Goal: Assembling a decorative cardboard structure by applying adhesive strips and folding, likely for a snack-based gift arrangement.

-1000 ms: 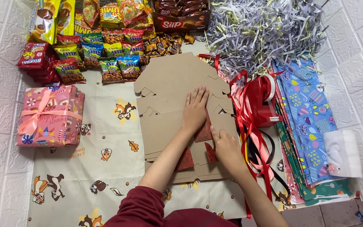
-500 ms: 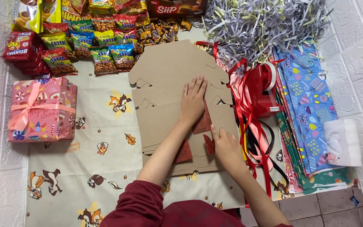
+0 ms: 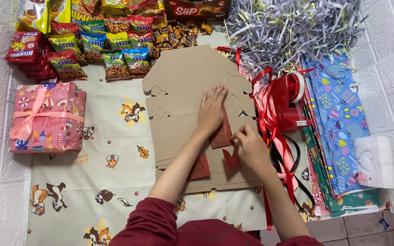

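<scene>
A stack of flat brown cardboard box blanks (image 3: pixel 183 82) lies in the middle of a cartoon-print cloth (image 3: pixel 115 182). Red printed flaps (image 3: pixel 222 136) show through the top blank. My left hand (image 3: pixel 211 109) lies flat, fingers spread, pressing on the cardboard just above the red flap. My right hand (image 3: pixel 249 148) sits lower right of it, its fingertips pinching the edge of a red flap.
A pink wrapped gift box with ribbon (image 3: pixel 46 117) stands at the left. Snack packets (image 3: pixel 96 41) line the top. Shredded paper (image 3: pixel 292 27), a red tape dispenser (image 3: pixel 292 102), red ribbons (image 3: pixel 270 136), wrapping paper sheets (image 3: pixel 338 127) and a white sponge-like block (image 3: pixel 374 160) fill the right side.
My right hand has moved up and left to the red flap's edge. My left hand stays pressed on the cardboard. The view has shifted slightly down.
</scene>
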